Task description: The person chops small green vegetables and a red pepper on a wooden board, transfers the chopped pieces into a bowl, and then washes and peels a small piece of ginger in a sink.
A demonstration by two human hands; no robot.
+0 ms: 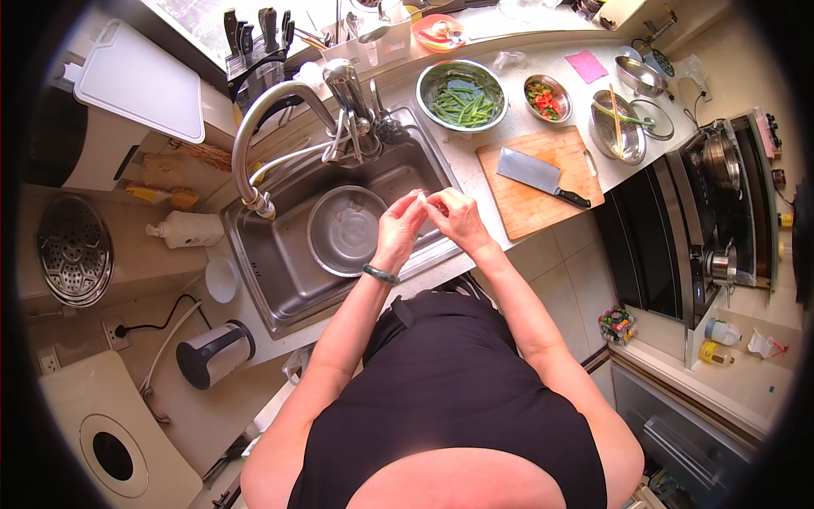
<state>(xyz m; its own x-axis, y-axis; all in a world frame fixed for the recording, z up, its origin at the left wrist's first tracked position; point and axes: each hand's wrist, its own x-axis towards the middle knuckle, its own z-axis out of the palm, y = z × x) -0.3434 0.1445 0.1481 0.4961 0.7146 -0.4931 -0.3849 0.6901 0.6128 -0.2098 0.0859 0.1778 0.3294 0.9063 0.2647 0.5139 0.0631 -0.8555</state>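
Observation:
Over the right side of the stainless steel sink (280, 299), my left hand (399, 223) and my right hand (456, 216) meet at the fingertips. Between them they pinch a small pale piece (421, 198), possibly a garlic clove; the fingers hide most of it. A bracelet circles my left wrist. Just left of my left hand, a round metal basin (348, 232) sits in the sink with a few small scraps in it. To the right of my right hand, a cleaver (529, 170) lies flat on a wooden cutting board (509, 210).
The curved faucet (245, 140) arches over the sink's left part. Behind the board stand a bowl of green beans (464, 105) and a smaller bowl of chopped red and green peppers (547, 100). Chopsticks rest across a metal strainer basket (613, 137). A knife block (254, 70) stands back left.

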